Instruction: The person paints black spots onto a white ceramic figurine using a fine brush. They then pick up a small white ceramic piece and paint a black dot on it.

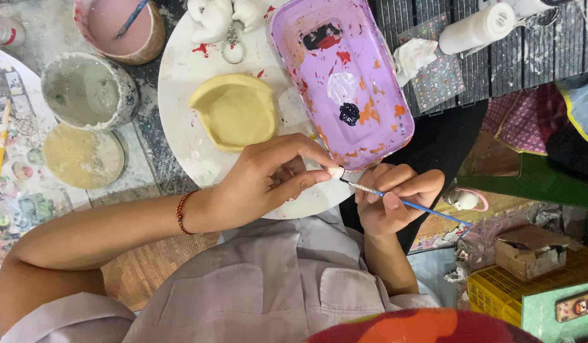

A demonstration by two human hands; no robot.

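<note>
My left hand pinches a small white figure between thumb and fingertips, over the front edge of a round white board. My right hand grips a thin blue-handled paintbrush, whose tip touches the white figure. Just beyond both hands lies a purple plastic tray used as a palette, with dabs of black, red, white, orange and dark blue paint. A yellow moulded dish rests on the board beside my left hand. A red bracelet circles my left wrist.
A cup of pink liquid with a brush stands at the back left. Beside it stand a grey plaster-crusted cup and a round beige disc. White plaster figures and a white bottle lie at the back. A yellow crate and a cardboard box sit low right.
</note>
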